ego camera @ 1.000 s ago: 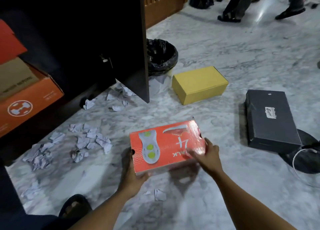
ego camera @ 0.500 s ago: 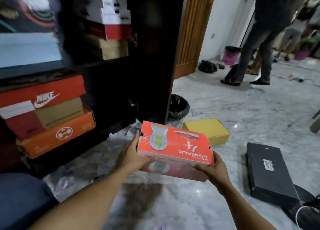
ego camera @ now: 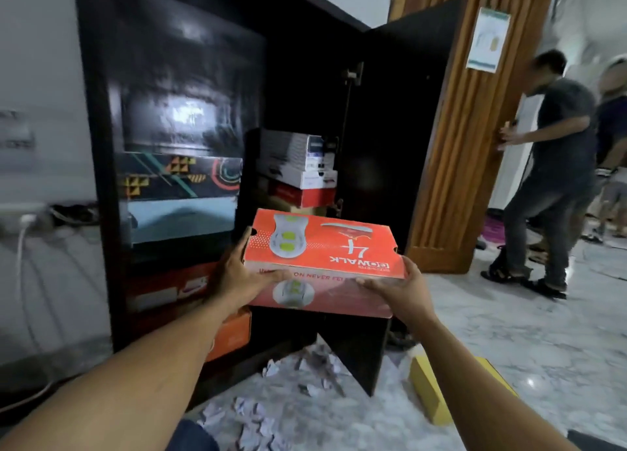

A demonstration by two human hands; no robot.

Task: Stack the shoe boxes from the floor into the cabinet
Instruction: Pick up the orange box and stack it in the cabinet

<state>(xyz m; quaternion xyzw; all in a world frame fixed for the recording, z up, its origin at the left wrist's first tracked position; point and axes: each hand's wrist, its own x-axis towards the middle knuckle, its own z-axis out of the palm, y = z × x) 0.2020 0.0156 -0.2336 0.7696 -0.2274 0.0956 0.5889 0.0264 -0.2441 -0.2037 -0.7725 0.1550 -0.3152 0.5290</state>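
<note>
I hold an orange-red shoe box (ego camera: 325,247) level in the air in front of the open dark cabinet (ego camera: 101,179). My left hand (ego camera: 237,274) grips its left end and my right hand (ego camera: 403,288) grips its right front corner. Behind the box, a stack of white and red shoe boxes (ego camera: 298,172) stands in the cabinet's right section. Patterned, pale blue and orange boxes (ego camera: 183,186) fill the left section. A yellow shoe box (ego camera: 431,393) lies on the floor at the lower right, partly behind my right forearm.
The cabinet door (ego camera: 400,128) stands open to the right of the held box. Crumpled paper scraps (ego camera: 271,406) litter the marble floor by the cabinet base. A person (ego camera: 549,172) stands by the wooden door (ego camera: 475,128) at the right. Cables (ego camera: 23,247) hang on the left wall.
Both hands have lifted the orange-red box from near the floor up to mid-cabinet height and closer to the opening. My view has tilted up from the floor to the cabinet.
</note>
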